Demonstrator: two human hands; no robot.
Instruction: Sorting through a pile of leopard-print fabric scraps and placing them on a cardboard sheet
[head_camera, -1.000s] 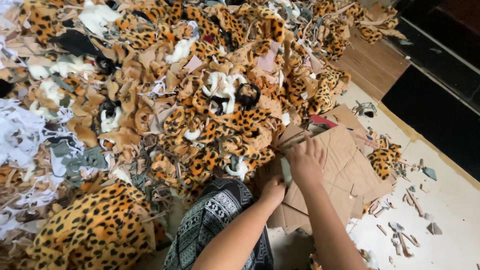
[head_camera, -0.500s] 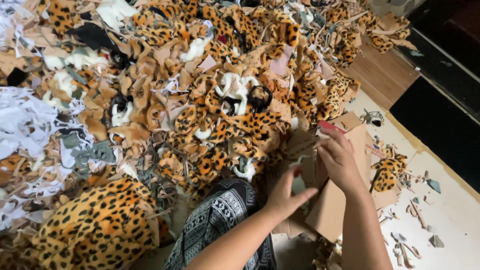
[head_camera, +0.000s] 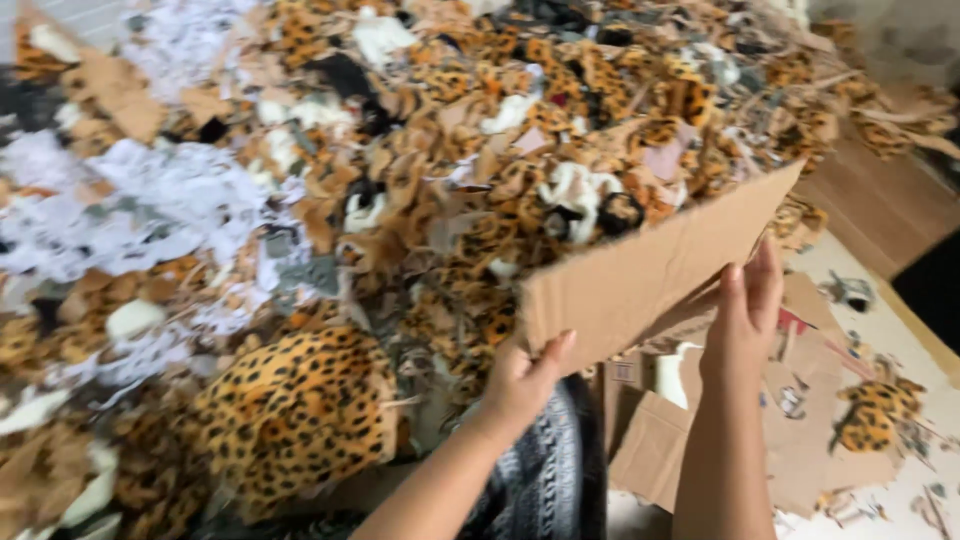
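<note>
Both hands hold a flat cardboard sheet (head_camera: 650, 270) lifted above the floor (head_camera: 900, 340), tilted up to the right. The left hand (head_camera: 520, 380) pinches its near-left corner; the right hand (head_camera: 745, 320) clasps its near edge. Leopard-print fabric scraps (head_camera: 290, 410) lie piled left.

We take this for a small sewing or soft-toy workshop, worked at floor level. A great heap of leopard-spotted plush fabric offcuts (head_camera: 480, 200) fills the far and left of the scene, mixed with shredded white fabric scraps (head_camera: 150, 210) and grey trimmings (all blurred here). Nearer lies a larger spotted plush piece (head_camera: 295, 415). To the right, flat brown cardboard sheets (head_camera: 800, 450) cover a pale floor (head_camera: 905, 500) strewn with cuttings.
</note>
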